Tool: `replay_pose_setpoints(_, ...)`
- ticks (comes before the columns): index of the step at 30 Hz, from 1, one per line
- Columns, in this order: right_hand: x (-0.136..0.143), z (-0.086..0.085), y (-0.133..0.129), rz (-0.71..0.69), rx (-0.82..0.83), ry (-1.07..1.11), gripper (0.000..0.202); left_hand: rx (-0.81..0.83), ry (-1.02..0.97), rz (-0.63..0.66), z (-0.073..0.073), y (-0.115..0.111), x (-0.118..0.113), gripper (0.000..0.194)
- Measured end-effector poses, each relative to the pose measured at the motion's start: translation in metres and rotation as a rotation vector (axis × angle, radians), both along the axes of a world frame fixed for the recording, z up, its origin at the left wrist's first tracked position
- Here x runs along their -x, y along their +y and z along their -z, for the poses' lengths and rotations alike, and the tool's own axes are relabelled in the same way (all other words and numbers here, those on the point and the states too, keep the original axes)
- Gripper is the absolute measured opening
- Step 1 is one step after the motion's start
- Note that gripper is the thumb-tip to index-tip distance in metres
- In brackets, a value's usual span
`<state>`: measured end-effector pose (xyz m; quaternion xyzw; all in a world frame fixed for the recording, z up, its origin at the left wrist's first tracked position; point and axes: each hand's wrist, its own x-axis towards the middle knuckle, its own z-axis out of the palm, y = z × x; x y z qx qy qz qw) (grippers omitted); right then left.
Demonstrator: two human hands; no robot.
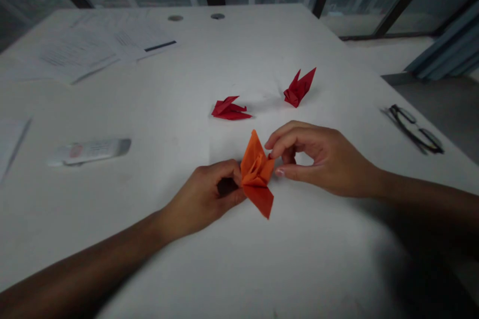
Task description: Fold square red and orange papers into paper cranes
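An orange origami crane (258, 172) with its wings spread is held above the white table. My left hand (211, 194) pinches its left side between thumb and fingers. On its right side is my right hand (314, 159), thumb and fingertips apart and curved close to the paper; whether they touch it I cannot tell. Just beyond the hands, a red origami crane (230, 108) lies on its side on the table. A second red origami crane (298, 90) stands farther back to the right, wings pointing up.
Printed papers (82, 50) cover the far left of the white table (209, 269). A white tube-like object (90, 152) lies at left, and another sheet (11, 139) at the left edge. Black-framed glasses (415, 128) rest near the right edge. Windows stand behind the table.
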<state>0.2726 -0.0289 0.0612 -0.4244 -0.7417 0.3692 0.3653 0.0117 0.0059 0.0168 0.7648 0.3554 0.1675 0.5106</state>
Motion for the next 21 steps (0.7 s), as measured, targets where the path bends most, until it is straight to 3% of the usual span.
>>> replay_pose_setpoints(5, 0.0, 0.0004, -0.0011, 0.032, -0.2, -0.146, 0.013, -0.018, 0.025, 0.017, -0.0025, -0.0008, 0.0009, 0.017)
replay_pose_setpoints(14, -0.0005, -0.002, -0.0063, 0.033, -0.239, -0.177, 0.008, 0.051, -0.026, -0.005, -0.0022, -0.0015, 0.0002, 0.019)
replay_pose_setpoints(21, 0.0001, 0.0043, -0.0046, 0.023, -0.276, -0.177, 0.017, 0.059, -0.024, 0.008, -0.0012, -0.001, 0.0011, 0.017)
